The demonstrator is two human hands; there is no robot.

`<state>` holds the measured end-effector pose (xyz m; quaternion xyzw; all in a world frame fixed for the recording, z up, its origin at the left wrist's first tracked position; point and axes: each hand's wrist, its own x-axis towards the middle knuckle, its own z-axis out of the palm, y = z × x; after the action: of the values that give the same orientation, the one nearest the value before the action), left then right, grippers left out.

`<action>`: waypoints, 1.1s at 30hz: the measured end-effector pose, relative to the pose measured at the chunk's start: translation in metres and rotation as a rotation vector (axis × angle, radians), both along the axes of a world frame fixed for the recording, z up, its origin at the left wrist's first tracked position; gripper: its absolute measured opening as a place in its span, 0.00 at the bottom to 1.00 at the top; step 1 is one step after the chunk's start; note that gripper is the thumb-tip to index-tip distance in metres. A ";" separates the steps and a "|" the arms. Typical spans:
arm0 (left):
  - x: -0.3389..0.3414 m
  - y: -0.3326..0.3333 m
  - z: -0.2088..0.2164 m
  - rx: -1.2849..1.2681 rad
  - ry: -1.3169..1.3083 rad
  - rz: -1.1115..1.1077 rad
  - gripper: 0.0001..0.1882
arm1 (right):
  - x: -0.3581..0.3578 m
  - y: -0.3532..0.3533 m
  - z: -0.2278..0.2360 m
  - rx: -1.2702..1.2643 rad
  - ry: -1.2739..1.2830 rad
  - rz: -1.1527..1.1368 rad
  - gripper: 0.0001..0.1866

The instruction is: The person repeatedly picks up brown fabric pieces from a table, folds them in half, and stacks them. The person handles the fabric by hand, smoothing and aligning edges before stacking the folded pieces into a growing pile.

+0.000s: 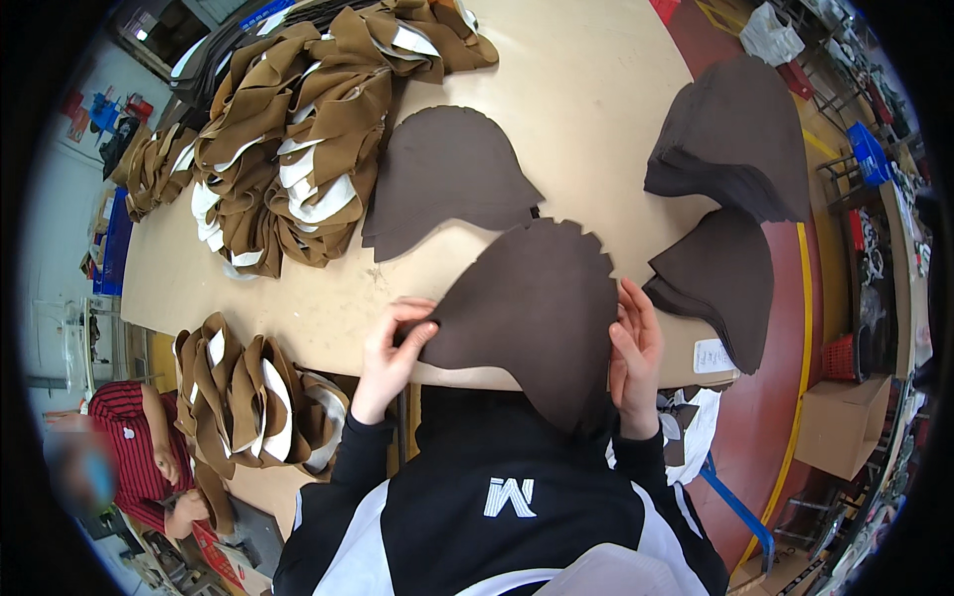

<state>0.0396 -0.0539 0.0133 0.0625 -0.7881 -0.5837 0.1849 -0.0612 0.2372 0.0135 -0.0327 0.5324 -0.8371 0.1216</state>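
In front of me is a dark brown cut-out piece of sheet material [537,308], curved, with a notched far edge. Its near end hangs past the table's front edge. My left hand [395,353] pinches its left corner between thumb and fingers. Against the right edge rests my right hand [634,353], its fingers stretched out and thumb apart. Just beyond lies a stack of similar dark pieces [447,174]. Farther right are two more stacks, a far one [735,134] and a nearer one [723,283]. Whether I hold one layer or several, I cannot tell.
Folded brown pieces with white backing [298,149] heap over the far left of the tan table [586,70]. Another bundle [258,397] sits at the near left, beside a person in a striped shirt [129,437]. A cardboard box [843,422] stands right, beyond a yellow floor line.
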 end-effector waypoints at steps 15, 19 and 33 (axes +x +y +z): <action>-0.104 -0.018 0.055 0.196 -0.033 0.008 0.34 | -0.089 -0.046 0.092 0.677 1.087 -0.296 0.26; -0.121 -0.054 0.059 -0.142 -0.080 0.068 0.37 | -0.051 -0.034 0.058 0.647 1.100 0.092 0.29; -0.037 0.051 -0.043 -0.754 -0.282 -0.023 0.36 | -0.064 -0.005 -0.055 1.527 0.870 0.119 0.28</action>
<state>0.0022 -0.0029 -0.0301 0.0609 -0.9654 -0.2412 0.0784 -0.1256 0.2320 -0.0416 -0.2858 0.9432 -0.1582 -0.0599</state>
